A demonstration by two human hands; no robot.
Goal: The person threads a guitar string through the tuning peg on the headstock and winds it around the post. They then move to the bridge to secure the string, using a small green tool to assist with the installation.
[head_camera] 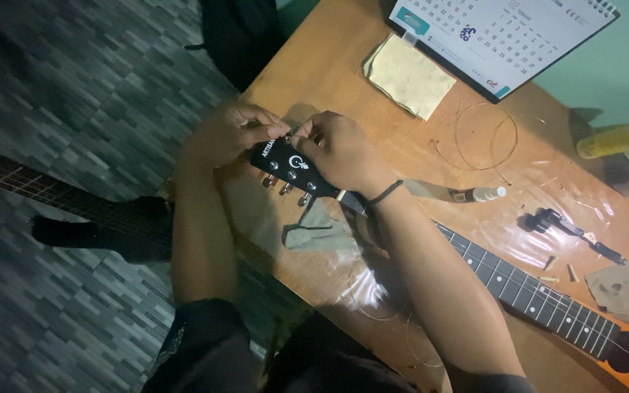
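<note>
At bench edge | both hands' fingers pinched on guitar headstock [289, 166] tip | left hand [231, 135], right hand [343, 153] | neck [533, 295] ran right.

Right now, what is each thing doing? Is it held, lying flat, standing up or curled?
Guitar: lying flat on the table, headstock over the edge.
Left hand: gripping the headstock tip.
Right hand: pinching at the headstock top.
Calendar: standing, propped open.
Yellow cloth: lying flat.
Loose strings: coiled on the table.
Yellow bottle: lying on its side.
White-capped tube: lying flat.
</note>
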